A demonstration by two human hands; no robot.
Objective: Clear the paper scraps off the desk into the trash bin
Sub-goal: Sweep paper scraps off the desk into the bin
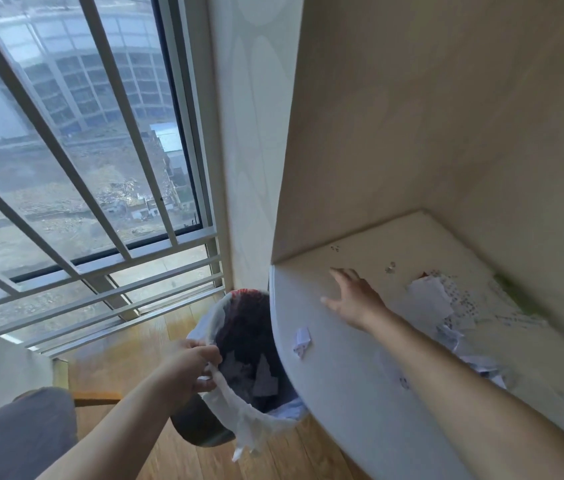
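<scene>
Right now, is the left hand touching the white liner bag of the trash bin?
Touching. The head view shows the left hand pinching the liner bag at its rim.

I see a room in a high-rise flat or small office: a pale desk (360,393) built into a wall alcove, wood floor (142,341), a barred window (66,150) looking down on buildings, and a lined trash bin (239,386) beside the desk.
</scene>
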